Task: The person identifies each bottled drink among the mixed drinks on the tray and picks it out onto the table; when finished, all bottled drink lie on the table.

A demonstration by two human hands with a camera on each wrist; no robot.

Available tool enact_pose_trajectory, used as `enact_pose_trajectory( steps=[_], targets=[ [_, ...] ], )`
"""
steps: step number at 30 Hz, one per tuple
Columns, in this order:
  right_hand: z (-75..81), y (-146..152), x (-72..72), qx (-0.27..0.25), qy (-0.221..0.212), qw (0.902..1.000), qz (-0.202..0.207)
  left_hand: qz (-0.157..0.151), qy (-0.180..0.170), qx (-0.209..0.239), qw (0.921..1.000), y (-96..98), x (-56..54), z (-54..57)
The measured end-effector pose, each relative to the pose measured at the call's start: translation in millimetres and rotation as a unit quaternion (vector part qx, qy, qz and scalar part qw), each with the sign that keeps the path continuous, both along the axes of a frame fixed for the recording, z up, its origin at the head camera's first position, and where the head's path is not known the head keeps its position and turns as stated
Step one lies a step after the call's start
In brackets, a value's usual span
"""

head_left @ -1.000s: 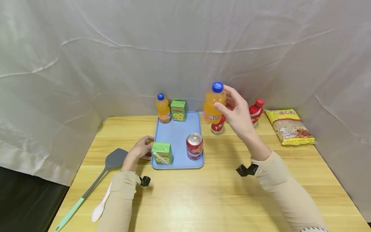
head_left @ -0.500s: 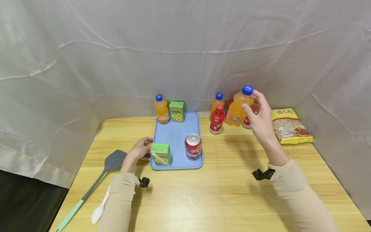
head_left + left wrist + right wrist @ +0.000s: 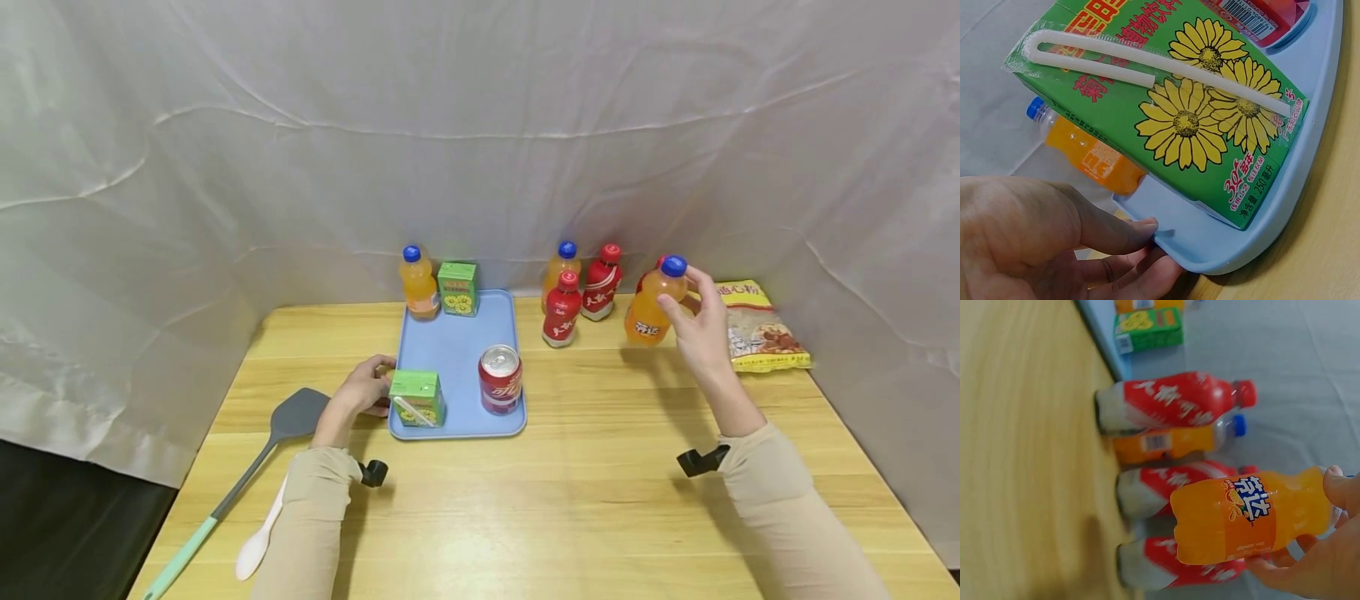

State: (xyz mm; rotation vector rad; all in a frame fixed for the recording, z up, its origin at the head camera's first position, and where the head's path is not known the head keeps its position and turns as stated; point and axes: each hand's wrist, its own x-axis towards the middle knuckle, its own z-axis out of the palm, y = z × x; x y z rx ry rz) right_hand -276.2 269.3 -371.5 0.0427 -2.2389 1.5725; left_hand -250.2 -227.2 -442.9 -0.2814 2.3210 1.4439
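From the head view, an orange soda bottle (image 3: 651, 310) with a blue cap was held clear of the wooden table (image 3: 570, 500) by the right hand (image 3: 703, 332), fingers curled about its neck and shoulder, just in front of a red bottle mostly hidden behind it and beside a snack bag (image 3: 757, 327). Three more bottles were grouped to its left. The left hand (image 3: 366, 385) was laid at the near left corner of the blue tray (image 3: 457, 350), which carried a green juice carton (image 3: 417, 397) and a red can (image 3: 502, 379).

In the left wrist view, the thumb and fingers (image 3: 1116, 228) were seen pinching the tray rim (image 3: 1222, 250) beside the carton (image 3: 1166, 106).

In the right wrist view, the bottle (image 3: 1254, 515) was seen gripped near its cap end by the fingertips (image 3: 1341, 490), its base above the table. It was judged full, moderately heavy, smooth and somewhat slippery; a hold at the waisted middle was judged the firmest
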Motion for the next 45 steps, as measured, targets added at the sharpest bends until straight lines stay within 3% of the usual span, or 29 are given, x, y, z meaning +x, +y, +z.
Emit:
enact_pose_trajectory(
  steps=[7, 16, 23, 28, 40, 43, 45],
  targets=[
    [-23.2, 17.8, -9.3, 0.019, -0.043, 0.9987, -0.021, 0.002, -0.002, 0.000, 1.0000, -0.8, -1.2, -3.6],
    [-42.0, 27.8, -9.5, 0.037, -0.050, 0.9979, -0.018, -0.001, 0.006, -0.005, 1.0000, 0.1, -0.2, -0.8],
    [-54.5, 31.7, -11.3, 0.049, -0.047, 0.9969, -0.040, -0.002, 0.004, 0.002, 1.0000, 1.6, 0.7, 1.0],
    [-56.1, 33.5, -12.1, 0.040, -0.044, 0.9973, -0.044, -0.004, 0.003, 0.002, 1.0000, 0.8, 1.5, 3.8],
    [-55.5, 42.7, -7.0, 0.072, -0.066, 0.9952, -0.003, -0.007, 0.012, -0.001, 0.9999, -0.7, 0.1, 4.2],
    [-50.9, 41.4, -3.9, 0.066, -0.081, 0.9945, 0.002, -0.006, 0.012, 0.001, 0.9999, -0.7, 1.1, 1.9],
    [-44.2, 35.8, -0.5, 0.074, -0.078, 0.9941, -0.015, -0.005, 0.011, 0.000, 0.9999, -0.7, 2.3, 0.4]
  ],
)
